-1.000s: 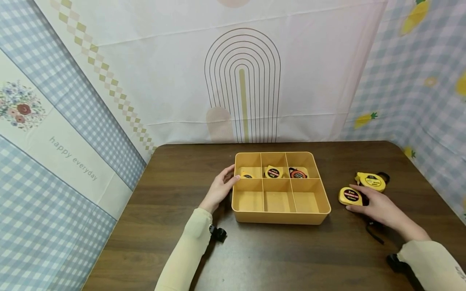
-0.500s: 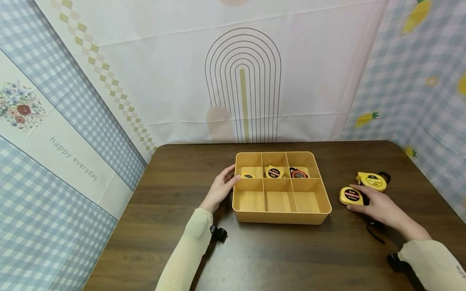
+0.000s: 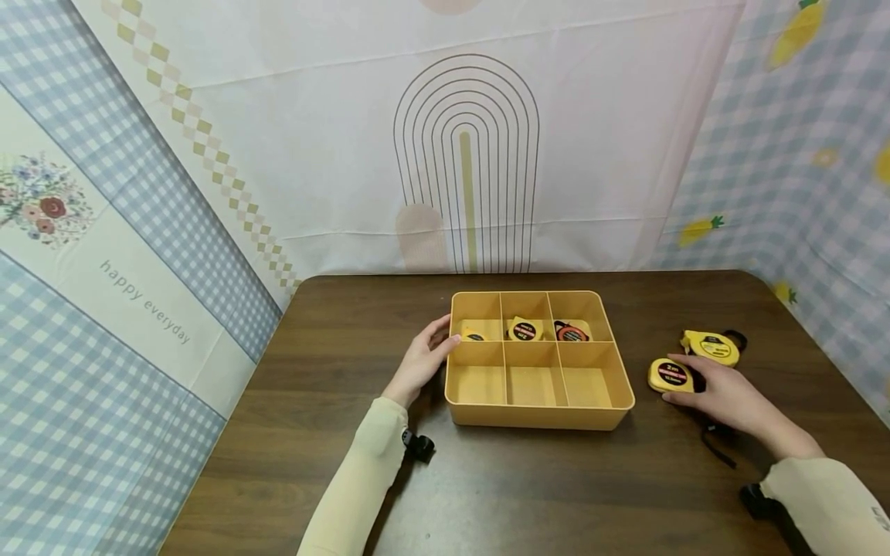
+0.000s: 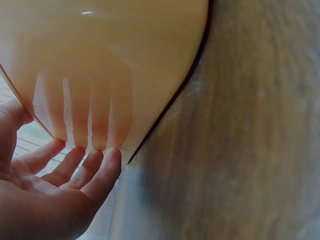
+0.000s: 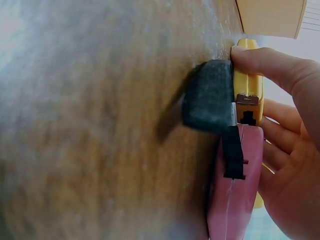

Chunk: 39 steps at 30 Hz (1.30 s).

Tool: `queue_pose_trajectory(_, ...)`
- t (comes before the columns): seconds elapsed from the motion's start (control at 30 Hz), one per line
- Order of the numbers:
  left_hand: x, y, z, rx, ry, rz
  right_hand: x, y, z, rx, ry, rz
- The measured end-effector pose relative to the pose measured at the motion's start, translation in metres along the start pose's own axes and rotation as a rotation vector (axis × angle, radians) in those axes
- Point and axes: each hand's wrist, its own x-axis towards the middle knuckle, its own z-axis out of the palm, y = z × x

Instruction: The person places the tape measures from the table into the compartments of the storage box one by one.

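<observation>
A tan box (image 3: pixel 542 417) with two rows of compartments stands on the table. My left hand (image 3: pixel 417 363) holds its left wall, thumb at the rim; in the left wrist view the fingertips (image 4: pixel 97 157) touch the outside. The back row holds a partly hidden yellow tape measure (image 3: pixel 474 336), a yellow one with a dark label (image 3: pixel 524 330) and one with a red-orange label (image 3: pixel 572 332). To the box's right, my right hand (image 3: pixel 719 390) pinches a yellow 2 m tape measure (image 3: pixel 670 375) between thumb and fingers. The right wrist view shows a pinkish-red tape measure (image 5: pixel 237 185) beside it.
Behind my right hand lies another yellow tape measure (image 3: pixel 712 347) with a black end. A black strap (image 3: pixel 716 448) trails below that hand. The brown wooden table (image 3: pixel 528 494) meets patterned cloth (image 3: pixel 334 170) at its back edge.
</observation>
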Motion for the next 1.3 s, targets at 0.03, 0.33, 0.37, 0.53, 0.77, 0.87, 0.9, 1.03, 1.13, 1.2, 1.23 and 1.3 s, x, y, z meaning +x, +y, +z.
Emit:
queue_pose_trajectory(0.03, -0.0001, 0.0003, 0.0, 0.001, 0.001, -0.002, 0.0002, 0.0, 0.0, -0.002, 0.001, 0.0)
queue_pose_trajectory(0.33, 0.0008, 0.0002, 0.0002, -0.008, 0.0, -0.002, 0.0019, 0.0027, 0.0007, -0.013, 0.013, -0.004)
queue_pose_trajectory(0.37, 0.0009, 0.0, 0.0002, -0.008, 0.001, -0.003, 0.0022, 0.0027, 0.0008, -0.015, 0.018, -0.006)
queue_pose_trajectory(0.53, 0.0014, -0.0009, 0.0001, -0.009, 0.001, -0.005, 0.0032, 0.0015, 0.0013, -0.017, 0.023, -0.005)
queue_pose_trajectory(0.77, 0.0018, -0.0013, 0.0004, -0.009, 0.005, 0.005, 0.0043, 0.0008, 0.0008, -0.024, 0.015, 0.006)
queue_pose_trajectory(0.87, 0.0021, -0.0013, 0.0008, -0.009, 0.001, 0.004, 0.0047, 0.0013, -0.0004, -0.026, 0.009, 0.007)
queue_pose_trajectory(0.9, 0.002, -0.0015, 0.0009, -0.007, 0.001, 0.004, 0.0046, 0.0011, -0.0005, -0.028, 0.01, 0.006)
queue_pose_trajectory(1.03, 0.0016, -0.0019, 0.0013, -0.005, 0.003, 0.007, 0.0049, -0.0008, -0.0007, -0.031, 0.015, 0.001)
queue_pose_trajectory(1.13, 0.0015, -0.0018, 0.0014, -0.003, 0.006, 0.009, 0.0052, -0.0017, -0.0009, -0.032, 0.013, 0.0)
queue_pose_trajectory(1.2, 0.0014, -0.0015, 0.0014, -0.005, 0.005, 0.008, 0.0052, -0.0018, -0.0011, -0.031, 0.009, 0.002)
queue_pose_trajectory(1.23, 0.0013, -0.0012, 0.0013, -0.006, 0.006, 0.007, 0.0052, -0.0019, -0.0012, -0.03, 0.008, 0.003)
queue_pose_trajectory(1.3, 0.0011, -0.0008, 0.0011, -0.007, 0.008, 0.005, 0.0051, -0.0016, -0.0015, -0.032, 0.005, 0.003)
